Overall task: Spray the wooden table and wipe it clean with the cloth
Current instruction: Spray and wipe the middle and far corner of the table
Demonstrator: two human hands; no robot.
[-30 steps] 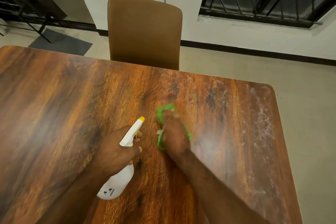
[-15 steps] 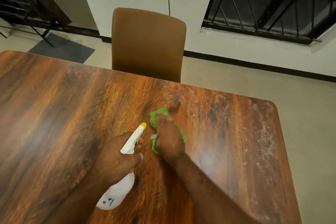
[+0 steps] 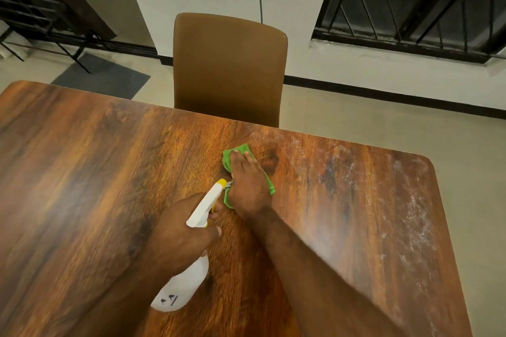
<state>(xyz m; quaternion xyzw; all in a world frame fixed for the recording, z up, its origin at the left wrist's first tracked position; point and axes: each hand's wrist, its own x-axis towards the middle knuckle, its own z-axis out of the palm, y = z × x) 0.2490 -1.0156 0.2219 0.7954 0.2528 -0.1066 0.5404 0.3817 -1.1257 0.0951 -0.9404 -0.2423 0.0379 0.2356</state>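
left hand (image 3: 178, 235) grips bottle (image 3: 189, 282), nozzle aimed far | right hand (image 3: 247, 186) flat, pressing cloth (image 3: 238, 152) on worktop (image 3: 82, 172)

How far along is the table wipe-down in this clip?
Done: the left half of the wooden table shows no streaks and looks glossy. In hand: the right hand presses the green cloth flat near the middle, while the left hand grips the spray bottle. Left: whitish streaks cover the table's right side, unwiped.

Much of the green cloth (image 3: 241, 151) under the right hand (image 3: 247, 186), neck of the spray bottle (image 3: 182, 290) inside the left hand (image 3: 178, 235)
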